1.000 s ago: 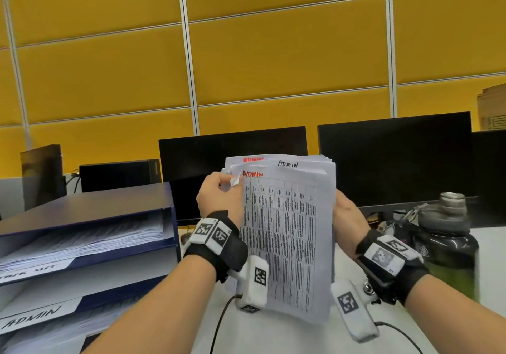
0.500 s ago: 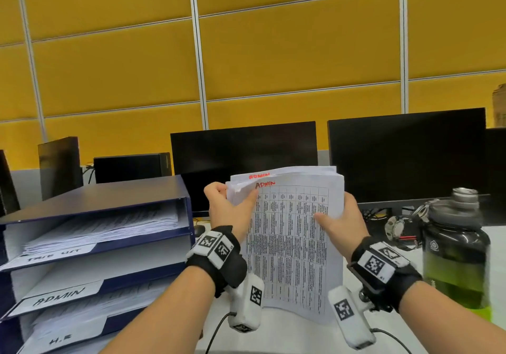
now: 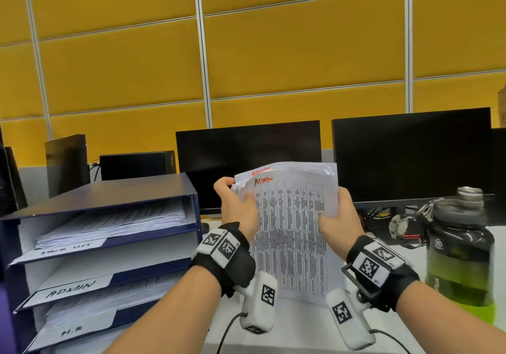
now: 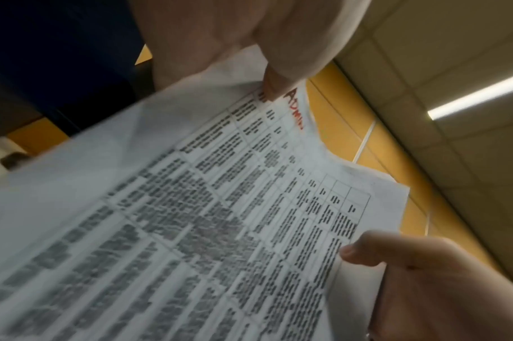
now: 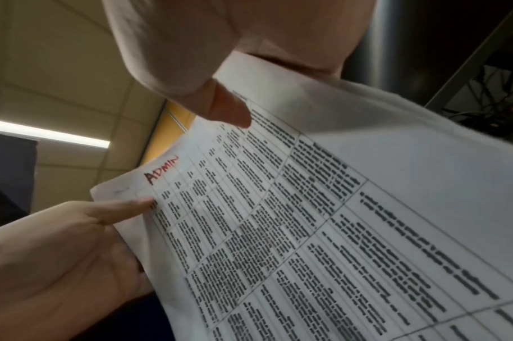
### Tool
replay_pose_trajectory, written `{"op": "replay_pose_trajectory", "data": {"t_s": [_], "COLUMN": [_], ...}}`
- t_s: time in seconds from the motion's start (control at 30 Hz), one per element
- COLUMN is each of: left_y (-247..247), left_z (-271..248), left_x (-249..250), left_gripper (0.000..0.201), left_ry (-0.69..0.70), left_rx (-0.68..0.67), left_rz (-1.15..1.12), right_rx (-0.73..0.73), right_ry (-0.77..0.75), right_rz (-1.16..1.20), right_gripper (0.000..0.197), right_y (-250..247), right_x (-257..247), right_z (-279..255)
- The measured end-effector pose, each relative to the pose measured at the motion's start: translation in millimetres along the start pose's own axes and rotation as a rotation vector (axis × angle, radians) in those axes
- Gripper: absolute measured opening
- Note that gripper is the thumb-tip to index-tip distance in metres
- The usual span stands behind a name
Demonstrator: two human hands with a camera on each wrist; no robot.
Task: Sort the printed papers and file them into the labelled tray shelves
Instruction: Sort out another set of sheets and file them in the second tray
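A stack of printed papers [image 3: 291, 233] stands upright on the desk between both hands, its front sheet a table with "ADMIN" in red at the top. My left hand [image 3: 237, 206] pinches the stack's upper left corner, thumb on the front sheet [image 4: 249, 207]. My right hand [image 3: 339, 216] grips the right edge, thumb across the front sheet [image 5: 308, 230]. The blue tray shelves [image 3: 115, 233] stand to the left, with labels for a task list, ADMIN [image 3: 71, 289] and H.R [image 3: 71, 332]. The top and lower shelves hold papers.
Two dark monitors [image 3: 247, 162] stand behind the papers. A dark water bottle [image 3: 458, 255] with green liquid is at the right, with a watch and cables [image 3: 402, 225] beside it. Yellow partition panels rise behind the desk.
The sheets fanned out behind the front page have been squared down into the stack. My right thumb has come round onto the front sheet. The view has shifted so more of the tray shows.
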State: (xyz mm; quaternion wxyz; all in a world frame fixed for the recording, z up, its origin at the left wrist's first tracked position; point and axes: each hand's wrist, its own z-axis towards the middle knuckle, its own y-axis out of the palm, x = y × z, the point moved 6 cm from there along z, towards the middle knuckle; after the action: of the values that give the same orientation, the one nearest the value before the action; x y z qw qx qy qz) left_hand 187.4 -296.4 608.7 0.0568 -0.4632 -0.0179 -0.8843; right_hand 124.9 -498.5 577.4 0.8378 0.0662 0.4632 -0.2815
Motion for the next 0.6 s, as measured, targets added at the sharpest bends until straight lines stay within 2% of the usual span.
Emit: {"op": "replay_pose_trajectory", "data": {"t_s": [0.1, 0.2, 0.43, 0.6], "left_y": [4.8, 3.7, 2.1, 2.2], "left_z": [-6.9, -7.7, -6.6, -8.7], "left_x": [-12.3, -22.5, -32.9, -36.0], "left_gripper": [0.034, 0.036, 0.041, 0.037], "left_ry": [-0.059, -0.120, -0.165, -0.127], "left_rx": [-0.088, -0.122, -0.161, -0.222], "left_rz": [0.060, 0.059, 0.065, 0.099], "right_rx": [-0.016, 0.006, 0.004, -0.002], "right_ry": [0.080, 0.101, 0.102, 0.090], "right_rz": [0.039, 0.045, -0.029, -0.057], "right_gripper": [0.062, 0.067, 0.052, 0.048], "right_y": [-3.5, -9.8, -9.4, -9.1], "right_x": [9.9, 17.1, 26.0, 23.9], "right_z": [2.2, 4.5, 6.9, 4.6]}}
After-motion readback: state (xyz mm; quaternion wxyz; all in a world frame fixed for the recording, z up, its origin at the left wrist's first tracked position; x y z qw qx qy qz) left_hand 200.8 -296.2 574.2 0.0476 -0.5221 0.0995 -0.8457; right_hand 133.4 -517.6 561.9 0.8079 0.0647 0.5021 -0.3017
